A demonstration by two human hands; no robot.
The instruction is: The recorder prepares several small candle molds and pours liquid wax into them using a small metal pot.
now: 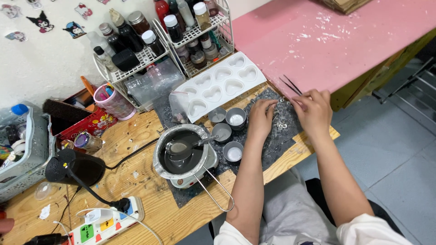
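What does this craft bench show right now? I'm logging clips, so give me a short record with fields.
setting: wooden bench with a dark mat, pink board behind
left hand: left hand rests on the mat, fingers curled by small metal bits
right hand: right hand holds tweezers, tips pointing away
nearby: four small tins, white heart mould
heater: melting pot with a spoon in dark liquid
rear: wire racks of bottles

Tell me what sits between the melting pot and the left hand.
In the head view, small round metal cups sit on the dark mat between the melting pot and the left hand.
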